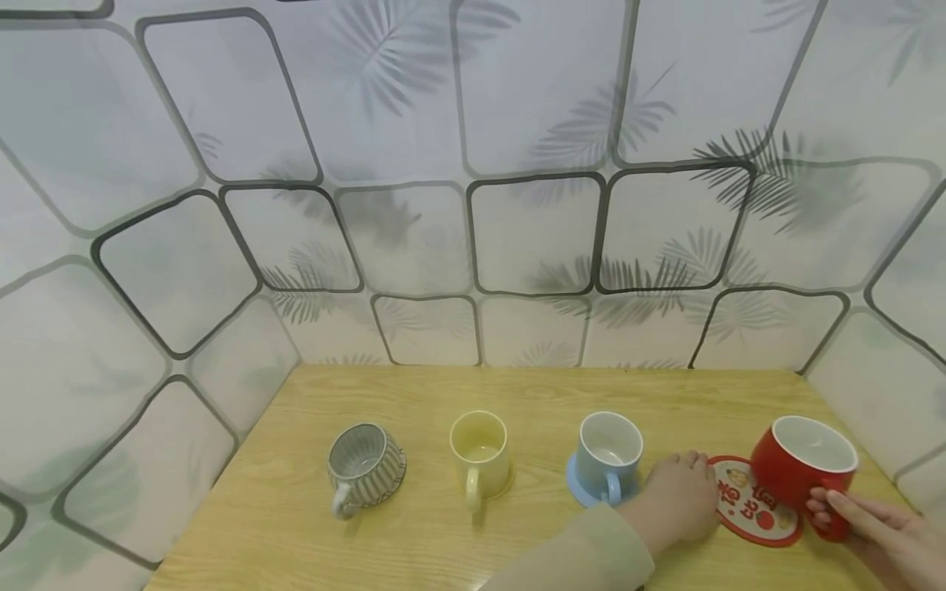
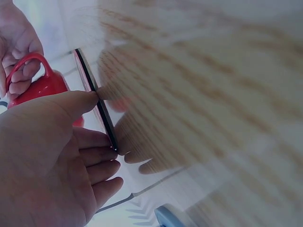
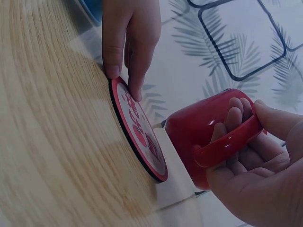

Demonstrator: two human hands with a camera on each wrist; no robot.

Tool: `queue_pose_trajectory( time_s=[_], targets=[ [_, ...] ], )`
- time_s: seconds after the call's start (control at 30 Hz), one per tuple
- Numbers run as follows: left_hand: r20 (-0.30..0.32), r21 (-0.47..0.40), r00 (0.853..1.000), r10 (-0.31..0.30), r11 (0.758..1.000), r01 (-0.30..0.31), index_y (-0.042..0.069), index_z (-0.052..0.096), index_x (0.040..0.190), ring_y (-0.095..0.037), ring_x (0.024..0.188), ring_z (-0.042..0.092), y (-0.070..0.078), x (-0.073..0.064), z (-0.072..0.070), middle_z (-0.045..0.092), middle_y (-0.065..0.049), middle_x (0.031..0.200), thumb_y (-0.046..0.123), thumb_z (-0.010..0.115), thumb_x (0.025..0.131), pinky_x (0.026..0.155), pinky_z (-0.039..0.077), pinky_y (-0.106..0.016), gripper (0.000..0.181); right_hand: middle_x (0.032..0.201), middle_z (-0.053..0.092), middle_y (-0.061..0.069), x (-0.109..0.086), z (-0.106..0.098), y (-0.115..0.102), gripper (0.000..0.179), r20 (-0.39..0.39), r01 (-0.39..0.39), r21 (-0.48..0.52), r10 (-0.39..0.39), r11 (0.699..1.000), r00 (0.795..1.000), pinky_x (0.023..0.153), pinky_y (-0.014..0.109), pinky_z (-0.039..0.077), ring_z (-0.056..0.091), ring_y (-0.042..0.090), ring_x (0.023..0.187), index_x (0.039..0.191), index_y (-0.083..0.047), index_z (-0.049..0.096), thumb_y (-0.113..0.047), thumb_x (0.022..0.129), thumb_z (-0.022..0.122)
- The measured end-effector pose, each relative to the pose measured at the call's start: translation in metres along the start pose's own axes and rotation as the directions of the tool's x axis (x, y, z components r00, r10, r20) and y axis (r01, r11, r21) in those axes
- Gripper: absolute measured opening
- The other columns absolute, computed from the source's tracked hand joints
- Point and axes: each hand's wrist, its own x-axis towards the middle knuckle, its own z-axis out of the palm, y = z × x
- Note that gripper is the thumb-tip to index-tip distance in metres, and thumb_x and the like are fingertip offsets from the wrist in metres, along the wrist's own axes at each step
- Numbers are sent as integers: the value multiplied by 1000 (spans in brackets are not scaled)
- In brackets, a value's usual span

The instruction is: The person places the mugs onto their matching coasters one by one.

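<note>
In the head view my right hand [image 1: 879,529] holds a red mug [image 1: 794,472] with a white inside at the right of the table. Its fingers curl through the red handle [image 3: 232,144], and the thumb lies over the top. Beside the mug is a round coaster [image 1: 746,513] with a red border and red lettering, its right part behind the mug. My left hand [image 1: 680,497] is at the coaster's left edge. The left wrist view shows the thumb and fingers gripping the coaster's dark rim [image 2: 105,116], close over the table.
Just left of my left hand stands a light blue mug [image 1: 608,460] on a blue coaster [image 1: 578,486]. Farther left are a yellow mug [image 1: 480,460] on a yellow coaster and a grey striped cup [image 1: 367,468]. Patterned cloth [image 1: 532,238] encloses the wooden table [image 1: 281,525].
</note>
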Motion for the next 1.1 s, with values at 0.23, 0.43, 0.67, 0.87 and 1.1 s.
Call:
queue_pose_trajectory(
  time_s=[0.23,0.43,0.67,0.87,1.1],
  targets=[
    [3,13,1000,-4,1000,4,44,27,164,6,160,20,1,1,0,20,26,172,66,33,109,132,21,-17,59,113,82,-7,0,6,1,50,-40,-15,-27,13,1000,999,84,19,65,78,6,100,120,-19,82,-6,115,34],
    [7,0,1000,-8,1000,8,43,27,164,6,160,20,0,2,-1,21,26,172,66,34,109,132,21,-17,60,112,81,-11,3,9,0,48,-70,-60,-70,55,996,996,83,17,64,77,5,99,119,-22,82,-8,115,36],
    [-3,-12,1000,-16,1000,15,42,29,164,6,159,23,0,2,-2,25,26,171,64,35,109,131,23,-17,59,100,75,-26,13,21,-8,40,-373,-357,-278,243,892,896,76,13,60,69,-3,88,101,-41,81,-26,114,46],
    [-16,-18,1000,-17,1000,16,42,30,163,6,159,24,-1,1,-2,27,26,170,63,36,109,130,25,-17,59,110,79,-20,7,22,-3,46,-158,-235,-193,206,953,966,81,13,61,72,-1,95,114,-32,82,-17,116,39],
    [-23,19,1000,-20,1000,20,43,28,164,7,158,24,2,1,-2,26,26,170,64,33,109,130,25,-17,60,117,78,-20,7,16,4,48,-17,-234,-144,234,962,972,87,13,61,73,-2,102,121,-33,81,-16,117,36]
  ],
)
